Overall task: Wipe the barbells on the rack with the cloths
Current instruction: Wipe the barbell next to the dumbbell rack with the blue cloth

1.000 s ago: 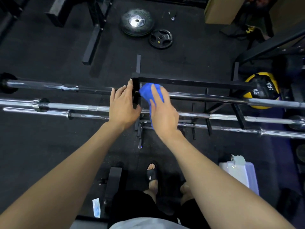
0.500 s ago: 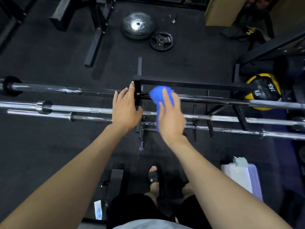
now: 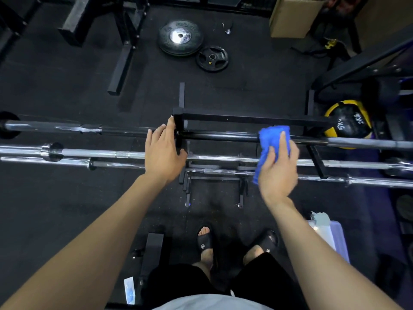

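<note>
Rack (image 3: 250, 118) sits ahead of your feet, three barbells lying across it left to right. Top barbell (image 3: 214, 136) is farthest, middle barbell (image 3: 223, 158) nearer, lowest barbell (image 3: 324, 179) nearest. Your left hand (image 3: 162, 156) rests at the rack's left upright. Your right hand (image 3: 278, 168) holds the cloth (image 3: 271, 139) on the top barbell, toward the rack's right end. Two plates (image 3: 192, 44) lie on the floor behind the rack; medicine ball (image 3: 347, 123) right of it.
</note>
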